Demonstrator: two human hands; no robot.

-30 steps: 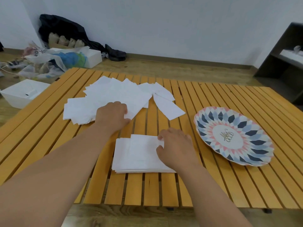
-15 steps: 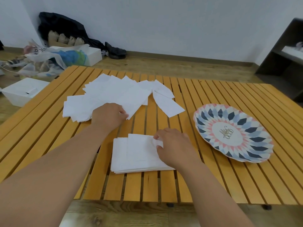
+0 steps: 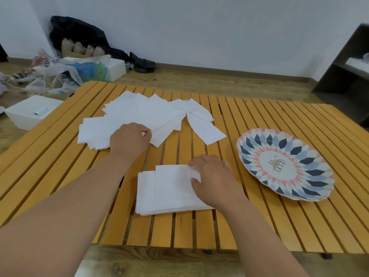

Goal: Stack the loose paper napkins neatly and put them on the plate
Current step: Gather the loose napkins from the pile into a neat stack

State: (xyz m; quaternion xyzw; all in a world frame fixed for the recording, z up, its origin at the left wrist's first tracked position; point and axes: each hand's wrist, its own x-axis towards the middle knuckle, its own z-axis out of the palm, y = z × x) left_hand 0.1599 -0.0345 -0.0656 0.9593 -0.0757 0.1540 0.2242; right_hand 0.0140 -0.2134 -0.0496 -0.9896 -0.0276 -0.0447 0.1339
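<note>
The stack (image 3: 169, 190) lies on the surface (image 3: 259, 216) near its front edge, left of the plate (image 3: 249, 140) and apart from it; its sheets sit slightly stepped, not yet square. The right hand (image 3: 215, 176) rests on the stack's right side, fingers curled, pinching a lifted corner of the top sheet between thumb and fingertips. Further back, the loose napkins (image 3: 139, 114) lie fanned and overlapping. The left hand (image 3: 129, 140) sits on their near edge, fingers curled, and seems to pinch one sheet's edge.

The step in hand looks like gathering: one sheet settled on the stack, another being picked. Next the left hand must peel off a single sheet without dragging its neighbours, then bring it over and line it up. Many sheets remain, and the plate holds nothing.
</note>
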